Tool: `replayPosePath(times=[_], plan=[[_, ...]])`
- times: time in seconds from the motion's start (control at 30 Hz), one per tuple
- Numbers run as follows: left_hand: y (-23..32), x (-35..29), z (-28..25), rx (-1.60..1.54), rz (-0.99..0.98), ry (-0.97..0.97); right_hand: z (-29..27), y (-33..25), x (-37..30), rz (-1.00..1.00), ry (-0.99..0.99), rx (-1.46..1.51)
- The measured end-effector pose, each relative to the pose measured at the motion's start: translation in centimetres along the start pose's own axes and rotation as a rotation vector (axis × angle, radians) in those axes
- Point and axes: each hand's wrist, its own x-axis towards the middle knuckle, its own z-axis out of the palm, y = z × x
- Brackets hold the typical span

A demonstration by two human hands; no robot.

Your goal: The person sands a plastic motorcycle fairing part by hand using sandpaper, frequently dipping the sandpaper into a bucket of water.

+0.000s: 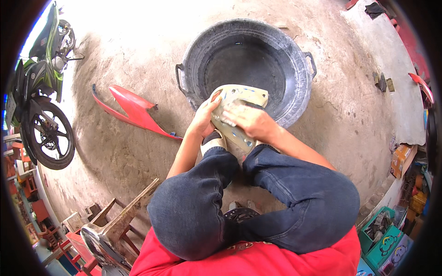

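Note:
A cream-coloured, curved plastic panel (255,95) with dark and blue patches is held over the near rim of a large black tub (301,94) with dark water in it. It looks like a vehicle body panel. My left hand (206,116) grips its left edge, thumb on top. My right hand (252,121) presses on the panel's face with the fingers bent. A dark strip (251,104) shows beside its knuckles; whether the hand holds this, I cannot tell. Whitish smears lie by the fingertips.
Red fairing pieces (133,110) lie on the concrete floor at the left. Beyond them stands a motorcycle (48,110). A wooden frame (129,207) is near my left knee. A cardboard box (402,160) and a teal box (381,239) sit at the right.

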Motion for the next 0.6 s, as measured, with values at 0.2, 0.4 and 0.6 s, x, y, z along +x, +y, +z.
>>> replayPosePath(times=[0.2,0.4,0.6], plan=[[0.3,-0.1,0.2,-0.03,-0.014,-0.007,-0.6,3.8,0.2,0.319,0.126,0.005],[0.2,-0.3,0.2,-0.027,-0.004,-0.013,-1.5,2.6,-0.1,0.127,-0.046,-0.169],[0.0,-0.1,0.0,0.018,0.034,0.024,-0.6,-0.8,0.1,0.007,0.034,-0.044]])
